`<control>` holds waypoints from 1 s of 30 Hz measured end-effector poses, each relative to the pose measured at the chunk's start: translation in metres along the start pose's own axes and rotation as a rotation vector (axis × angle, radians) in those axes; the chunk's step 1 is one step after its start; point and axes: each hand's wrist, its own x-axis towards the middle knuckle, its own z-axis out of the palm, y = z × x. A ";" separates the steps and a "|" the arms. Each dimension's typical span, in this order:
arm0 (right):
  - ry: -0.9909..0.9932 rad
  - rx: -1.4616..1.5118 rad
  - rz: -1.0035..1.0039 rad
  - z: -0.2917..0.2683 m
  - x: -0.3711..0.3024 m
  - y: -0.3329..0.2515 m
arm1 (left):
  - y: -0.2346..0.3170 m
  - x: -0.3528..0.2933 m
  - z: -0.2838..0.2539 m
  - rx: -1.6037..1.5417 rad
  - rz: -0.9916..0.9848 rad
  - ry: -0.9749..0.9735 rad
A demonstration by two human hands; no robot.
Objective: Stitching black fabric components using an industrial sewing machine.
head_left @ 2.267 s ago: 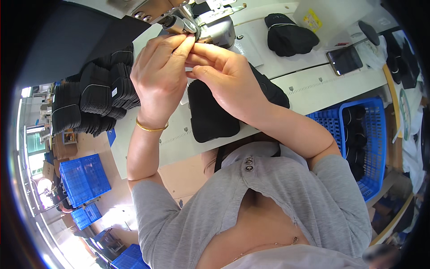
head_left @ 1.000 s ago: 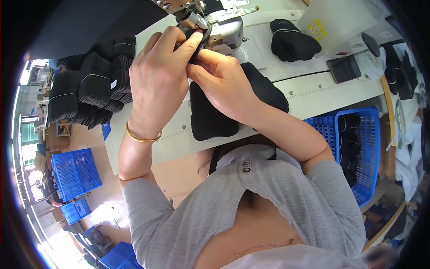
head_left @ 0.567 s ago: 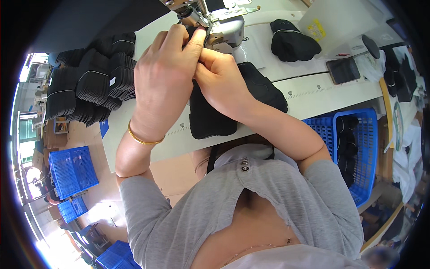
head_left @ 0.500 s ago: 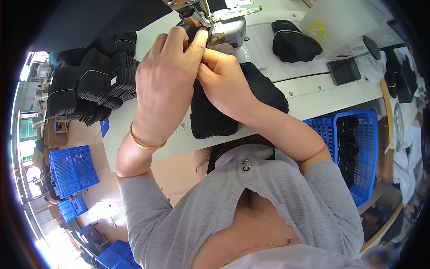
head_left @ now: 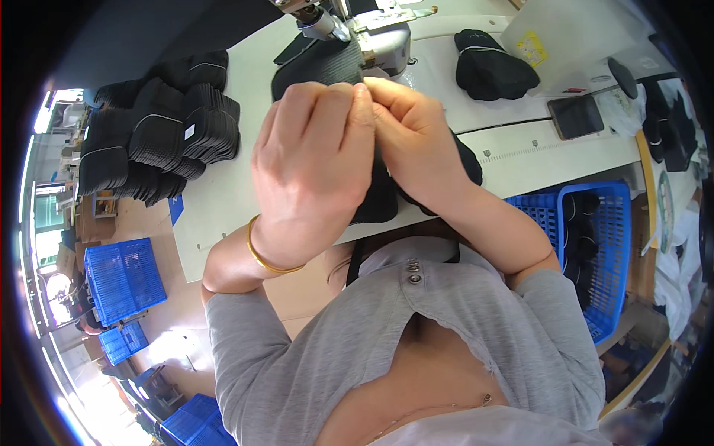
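Observation:
A black padded fabric piece (head_left: 316, 65) lies at the sewing machine's metal head (head_left: 327, 26), its far part beside the presser area. My left hand (head_left: 312, 160) is closed on the near edge of this piece, back of the hand up and fingertips curled under. Against its thumb, my right hand (head_left: 416, 137) pinches the same edge; the exact spot between the fingertips is hidden. More black fabric pieces (head_left: 379, 197) lie below my hands at the table's near edge, partly covered by them.
Tied stacks of black pieces (head_left: 160, 134) stand at the left of the table (head_left: 520, 156). A black bundle (head_left: 494, 67) and a phone (head_left: 576, 117) lie to the right. A blue basket (head_left: 613, 260) holding black pieces stands at the table's right front. Blue crates (head_left: 123, 279) sit on the floor at left.
Both hands have drawn back from the machine head toward me and slightly right. More of the black fabric piece now shows between the hands and the machine.

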 end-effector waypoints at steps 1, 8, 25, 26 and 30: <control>0.000 0.007 -0.001 -0.001 0.001 0.000 | 0.000 0.001 0.002 0.004 0.004 -0.005; 0.008 0.052 -0.014 0.000 0.012 0.003 | -0.008 0.012 0.016 0.061 -0.013 0.039; -0.005 0.137 0.019 0.001 0.018 0.003 | -0.017 0.015 0.024 0.060 -0.063 0.029; -0.005 0.136 0.019 0.002 0.018 0.003 | -0.016 0.015 0.024 0.060 -0.063 0.031; 0.016 0.143 0.019 0.001 0.019 0.009 | -0.010 0.016 0.022 0.082 -0.099 0.009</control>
